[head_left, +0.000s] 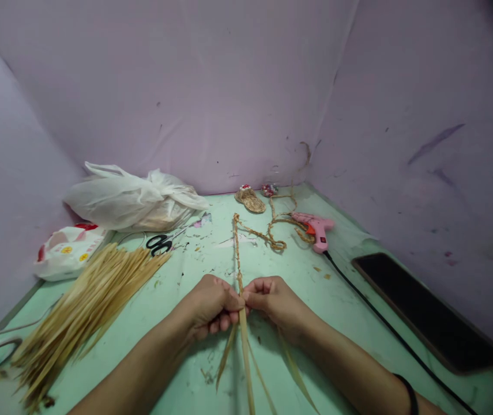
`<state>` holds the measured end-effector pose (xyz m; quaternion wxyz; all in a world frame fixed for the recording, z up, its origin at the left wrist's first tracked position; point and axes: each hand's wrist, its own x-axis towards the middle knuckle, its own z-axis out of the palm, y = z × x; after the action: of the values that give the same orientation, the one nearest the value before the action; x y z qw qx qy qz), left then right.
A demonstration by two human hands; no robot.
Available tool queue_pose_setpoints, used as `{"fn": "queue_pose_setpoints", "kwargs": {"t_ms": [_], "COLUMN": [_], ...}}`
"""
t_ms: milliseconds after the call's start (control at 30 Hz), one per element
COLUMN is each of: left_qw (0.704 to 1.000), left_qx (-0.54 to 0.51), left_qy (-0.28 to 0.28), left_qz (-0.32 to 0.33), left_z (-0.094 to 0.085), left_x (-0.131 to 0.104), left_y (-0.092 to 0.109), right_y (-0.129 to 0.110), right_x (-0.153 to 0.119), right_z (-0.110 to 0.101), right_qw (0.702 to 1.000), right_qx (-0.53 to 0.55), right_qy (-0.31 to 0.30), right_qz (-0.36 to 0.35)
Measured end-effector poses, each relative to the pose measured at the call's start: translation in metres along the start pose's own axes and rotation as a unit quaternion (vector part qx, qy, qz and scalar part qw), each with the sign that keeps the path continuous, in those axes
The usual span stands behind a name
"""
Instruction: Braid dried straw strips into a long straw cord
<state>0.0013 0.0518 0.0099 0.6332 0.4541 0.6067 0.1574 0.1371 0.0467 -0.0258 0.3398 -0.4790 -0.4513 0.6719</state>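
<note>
My left hand (215, 305) and my right hand (274, 302) meet in the middle of the table, each pinching the lower end of a thin straw braid (236, 248). Below my fingers several loose straw strips (246, 357) fan out toward me. The finished braid runs away from my hands, bends at the far side and trails right to a small coil (277, 246). More of the braid loops back beside a pink glue gun (317, 227). My fingers partly hide the point where the strips cross.
A bundle of straw strips (94, 305) lies at left, near black-handled scissors (160, 243), a tissue pack (68, 253) and a white plastic bag (136, 199). Coiled straw pieces (250, 200) sit by the back wall. A phone (423, 311) and the glue gun's cord (371, 305) are at right.
</note>
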Motion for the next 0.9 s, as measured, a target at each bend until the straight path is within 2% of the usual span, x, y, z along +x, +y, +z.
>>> {"fn": "queue_pose_setpoints", "kwargs": {"t_ms": [100,200,267,333,467,533,633,767,900], "left_qw": [0.999,0.995,0.993,0.997,0.997,0.996,0.998,0.994,0.998], "left_qx": [0.028,0.066,0.07,0.041,-0.055,-0.063,-0.05,-0.059,-0.04], "left_qy": [0.015,0.061,0.072,0.04,-0.059,-0.059,-0.039,-0.091,-0.045], "left_qz": [0.005,0.045,0.064,0.056,0.012,0.001,0.007,0.015,0.007], "left_z": [0.0,0.0,0.0,0.002,0.005,0.004,-0.003,-0.01,-0.009], "left_x": [0.002,0.003,0.003,0.001,0.001,0.002,0.003,0.004,0.007], "left_y": [-0.001,-0.002,-0.002,-0.002,-0.003,-0.005,-0.006,-0.006,-0.006], "right_y": [-0.003,-0.005,-0.006,-0.007,-0.006,-0.006,-0.005,-0.004,-0.004], "right_x": [-0.002,-0.003,-0.004,-0.005,-0.005,-0.004,-0.003,-0.002,-0.003], "right_z": [0.001,0.001,0.001,0.002,0.004,0.004,0.002,0.0,0.001], "right_qw": [0.999,0.999,0.999,0.998,0.997,0.997,0.999,1.0,0.999], "right_qx": [-0.002,0.007,0.016,0.03,0.062,0.054,0.012,-0.026,-0.038], "right_qy": [0.015,0.008,0.002,-0.001,-0.031,-0.041,-0.024,-0.007,-0.013], "right_qz": [0.029,0.039,0.046,0.051,0.031,0.02,0.019,0.008,-0.002]}}
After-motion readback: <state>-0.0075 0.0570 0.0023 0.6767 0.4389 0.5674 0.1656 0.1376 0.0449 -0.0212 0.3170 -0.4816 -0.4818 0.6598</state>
